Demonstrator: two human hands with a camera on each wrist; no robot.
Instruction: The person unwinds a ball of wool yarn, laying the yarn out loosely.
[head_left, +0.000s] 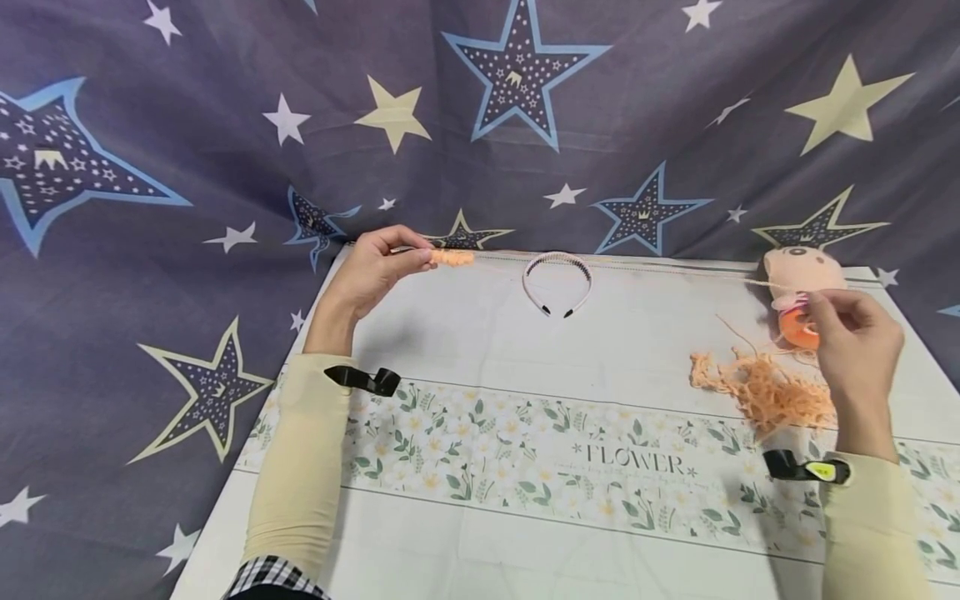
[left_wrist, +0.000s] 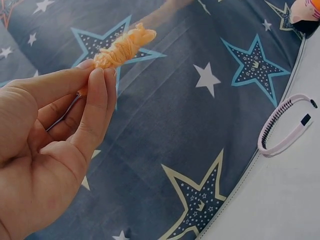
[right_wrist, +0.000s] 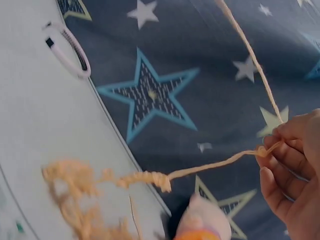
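Observation:
My left hand point(head_left: 369, 265) pinches a small wound bundle of orange yarn point(left_wrist: 125, 47) between thumb and fingertips, above the far left part of the table. A thin dark line runs behind those fingers in the left wrist view; its kind is unclear. Over at the right, my right hand point(head_left: 858, 337) pinches a strand of the same yarn point(right_wrist: 257, 65). The strand stretches across toward the left hand. From the right fingers it also runs down to a loose, crinkled heap of orange yarn point(head_left: 780, 392) on the table.
A pale pink toothed headband point(head_left: 558, 257) lies near the table's back edge. Behind the right hand sits a plush toy point(head_left: 802, 271) with an orange part. A star-patterned cloth point(head_left: 480, 183) hangs behind the white table point(head_left: 450, 342), which has a printed flower band.

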